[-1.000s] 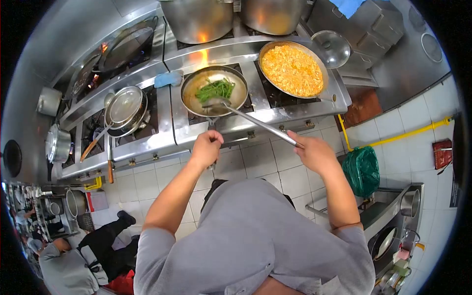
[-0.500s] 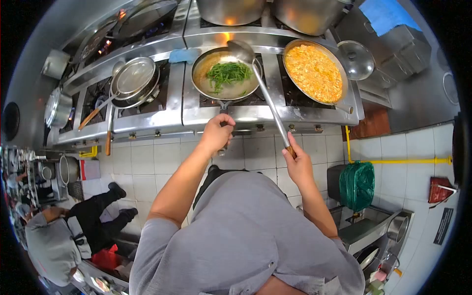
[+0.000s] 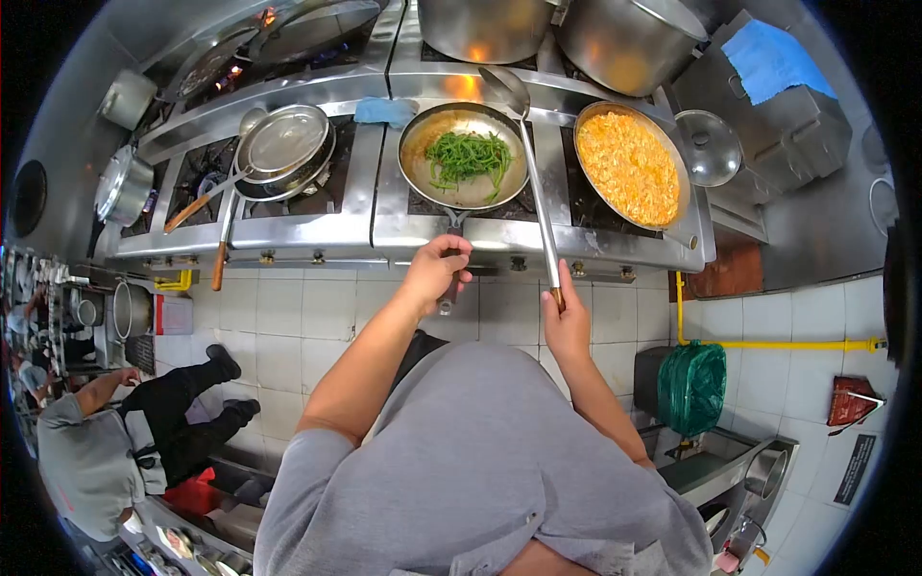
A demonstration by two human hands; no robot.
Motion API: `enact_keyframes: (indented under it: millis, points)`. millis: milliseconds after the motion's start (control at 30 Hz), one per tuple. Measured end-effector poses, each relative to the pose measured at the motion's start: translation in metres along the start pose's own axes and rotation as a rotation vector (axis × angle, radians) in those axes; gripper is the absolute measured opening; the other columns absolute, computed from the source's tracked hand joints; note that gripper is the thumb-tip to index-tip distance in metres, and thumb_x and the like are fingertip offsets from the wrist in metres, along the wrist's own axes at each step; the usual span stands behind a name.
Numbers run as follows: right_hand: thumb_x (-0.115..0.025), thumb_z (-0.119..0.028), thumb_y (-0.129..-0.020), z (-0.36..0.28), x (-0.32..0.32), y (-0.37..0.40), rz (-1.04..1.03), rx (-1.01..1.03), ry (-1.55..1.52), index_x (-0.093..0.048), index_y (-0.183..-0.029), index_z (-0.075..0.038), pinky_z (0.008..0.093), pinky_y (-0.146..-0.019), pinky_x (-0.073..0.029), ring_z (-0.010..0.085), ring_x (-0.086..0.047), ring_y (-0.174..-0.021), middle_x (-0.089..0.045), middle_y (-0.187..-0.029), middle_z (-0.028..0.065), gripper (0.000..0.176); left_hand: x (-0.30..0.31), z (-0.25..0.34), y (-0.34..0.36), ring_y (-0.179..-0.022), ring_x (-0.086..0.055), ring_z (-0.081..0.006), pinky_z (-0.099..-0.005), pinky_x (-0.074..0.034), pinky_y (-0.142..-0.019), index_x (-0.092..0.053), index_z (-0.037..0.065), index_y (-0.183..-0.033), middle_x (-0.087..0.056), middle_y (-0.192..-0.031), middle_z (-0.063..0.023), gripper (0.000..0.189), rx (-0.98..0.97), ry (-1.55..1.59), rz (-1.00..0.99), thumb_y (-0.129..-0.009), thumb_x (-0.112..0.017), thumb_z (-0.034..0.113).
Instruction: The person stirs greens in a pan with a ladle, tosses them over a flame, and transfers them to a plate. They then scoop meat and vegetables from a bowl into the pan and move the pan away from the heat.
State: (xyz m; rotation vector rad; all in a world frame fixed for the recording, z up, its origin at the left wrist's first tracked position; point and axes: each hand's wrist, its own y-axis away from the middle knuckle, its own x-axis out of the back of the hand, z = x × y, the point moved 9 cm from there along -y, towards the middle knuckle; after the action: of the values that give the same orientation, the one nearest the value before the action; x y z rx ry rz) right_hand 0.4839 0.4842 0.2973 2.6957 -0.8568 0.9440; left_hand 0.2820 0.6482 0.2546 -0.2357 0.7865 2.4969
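Head camera gives me the ladle [image 3: 506, 88] raised clear of the greens [image 3: 468, 159], its bowl beyond the pan's far rim, so nothing is stirring them where they sit heaped in the frying pan [image 3: 415, 175]. I see the right hand [image 3: 568, 329] closed on the ladle's wooden grip, while the left hand [image 3: 435, 273] is curled narrow at the pan's handle [image 3: 448, 297], though I cannot tell whether it truly grips.

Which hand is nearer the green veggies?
Left: the left hand is at the pan's handle, just below the greens; the right hand holds the ladle, farther right.
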Motion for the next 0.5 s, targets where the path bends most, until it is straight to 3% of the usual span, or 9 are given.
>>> enact_keyframes:
  millis: [133,200,233,300,333,400,467,500]
  points:
    - [-0.066,-0.013,-0.097,0.013,-0.001,-0.011,0.018,0.052,0.077,-0.045,-0.154,-0.021,0.0297,-0.068,-0.047,0.0189,-0.053,-0.066,-0.056,-0.074,0.0091,0.061,-0.005,0.002,-0.010,-0.067,-0.058,-0.0120,-0.0290,-0.050,-0.055,-0.061,0.008,-0.105,-0.059,-0.093,-0.0023,0.012,0.004,-0.071,-0.050,-0.094,-0.060,0.002]
    - [-0.066,-0.014,-0.096,0.016,-0.006,-0.024,0.006,0.126,0.184,-0.044,-0.154,-0.022,0.0375,-0.079,-0.052,0.0323,-0.066,-0.083,-0.066,-0.089,0.0175,0.062,-0.008,0.002,-0.016,-0.066,-0.057,-0.0118,-0.0291,-0.050,-0.055,-0.061,0.007,-0.104,-0.059,-0.093,-0.0022,0.012,0.007,-0.104,-0.067,-0.094,-0.060,0.001]
    - [-0.066,-0.014,-0.096,0.016,-0.004,-0.030,0.011,0.128,0.182,-0.044,-0.154,-0.022,0.0375,-0.079,-0.052,0.0323,-0.066,-0.083,-0.066,-0.089,0.0175,0.062,-0.009,0.002,-0.022,-0.066,-0.058,-0.0121,-0.0295,-0.049,-0.054,-0.060,0.008,-0.105,-0.058,-0.091,-0.0015,0.012,0.009,-0.094,-0.078,-0.094,-0.059,0.001]
    - [-0.065,-0.015,-0.095,0.026,-0.015,-0.046,-0.169,0.011,0.401,-0.035,-0.158,-0.025,0.0463,-0.091,-0.051,0.0421,-0.065,-0.105,-0.067,-0.110,0.0249,0.070,-0.005,-0.002,-0.035,-0.065,-0.058,-0.0123,-0.0298,-0.049,-0.054,-0.059,0.008,-0.105,-0.057,-0.088,-0.0008,0.013,-0.007,-0.091,-0.088,-0.093,-0.059,0.001]
    - [-0.065,-0.015,-0.095,0.023,-0.014,-0.053,-0.161,0.019,0.396,-0.035,-0.158,-0.025,0.0463,-0.091,-0.051,0.0421,-0.065,-0.105,-0.067,-0.110,0.0249,0.070,-0.002,-0.011,-0.041,-0.072,-0.062,-0.0149,-0.0311,-0.051,-0.057,-0.060,0.008,-0.111,-0.059,-0.093,-0.0021,0.017,-0.007,-0.059,-0.115,-0.095,-0.059,0.003]
    - [-0.064,-0.015,-0.096,0.034,-0.021,-0.059,-0.338,-0.097,0.542,-0.021,-0.162,-0.030,0.0501,-0.096,-0.049,0.0430,-0.062,-0.112,-0.065,-0.119,0.0260,0.080,-0.003,-0.012,-0.037,-0.078,-0.067,-0.0176,-0.0324,-0.053,-0.060,-0.061,0.008,-0.117,-0.062,-0.098,-0.0033,0.021,-0.011,-0.038,-0.153,-0.096,-0.060,0.005]
    - [-0.064,-0.020,-0.096,0.036,-0.019,-0.061,-0.386,-0.118,0.557,-0.016,-0.162,-0.028,0.0493,-0.097,-0.049,0.0428,-0.062,-0.113,-0.064,-0.119,0.0262,0.083,-0.003,-0.004,-0.021,-0.091,-0.070,-0.0270,-0.0338,-0.056,-0.066,-0.055,0.010,-0.137,-0.064,-0.116,-0.0076,0.037,-0.017,0.398,-0.129,-0.100,-0.059,0.012]
    - [-0.064,-0.024,-0.096,0.038,-0.022,-0.061,-0.448,-0.135,0.576,-0.011,-0.163,-0.027,0.0484,-0.098,-0.049,0.0426,-0.061,-0.115,-0.062,-0.120,0.0263,0.086,0.010,-0.017,-0.026,-0.104,-0.068,-0.0337,-0.0385,-0.057,-0.075,-0.047,0.013,-0.148,-0.060,-0.131,-0.0098,0.050,-0.057,0.467,-0.144,-0.101,-0.060,0.020]
